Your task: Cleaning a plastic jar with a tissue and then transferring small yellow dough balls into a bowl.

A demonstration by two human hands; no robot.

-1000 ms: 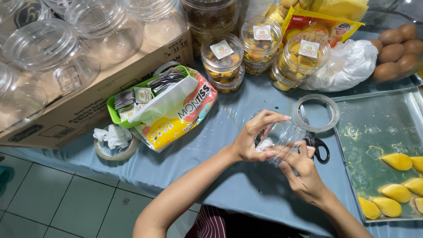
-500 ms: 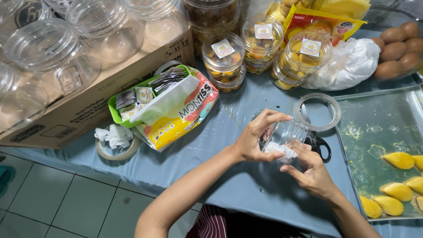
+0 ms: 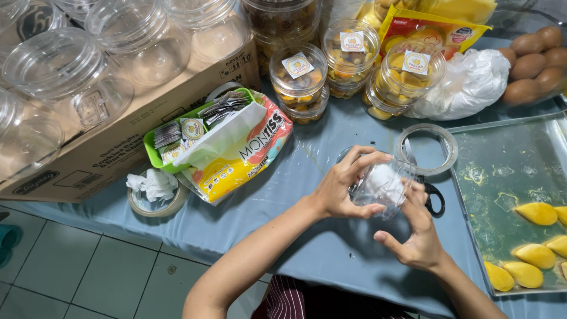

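1. Holding a clear plastic jar (image 3: pixel 381 186) over the middle of the table (image 3: pixel 331 254), the left hand (image 3: pixel 342 189) wraps its side, fingers curled over the top and thumb below.
2. The right hand (image 3: pixel 416 236) reaches into the jar's mouth with its fingers on a white tissue (image 3: pixel 384 177) inside; the palm is half open and the thumb juts free.
3. The jar looks light, thin-walled and smooth, so likely slippery and easy to dent if squeezed hard. A grip around the body, as the left hand has it, looks safest; the rim is the stiffer part.
4. The tissue is soft and will crumple under any pressure.
5. Just beyond the jar, toward the table's far side, lies a clear ring-shaped lid (image 3: pixel 426 147), and black scissors (image 3: pixel 434 198) lie beside the right hand.
6. Along the right edge sits a metal tray (image 3: pixel 502 177), greasy, with yellow pastries (image 3: pixel 537 212) on its near right part.
7. At the far edge stand filled jars (image 3: pixel 298 80) with round labels, a white bag (image 3: pixel 466 82) and brown eggs (image 3: pixel 531 56).
8. To the left are a tissue pack (image 3: pixel 242 153), a green basket (image 3: pixel 159 159) of stickers, a tape roll (image 3: pixel 156 198) and a cardboard box (image 3: pixel 118 142) of empty jars.
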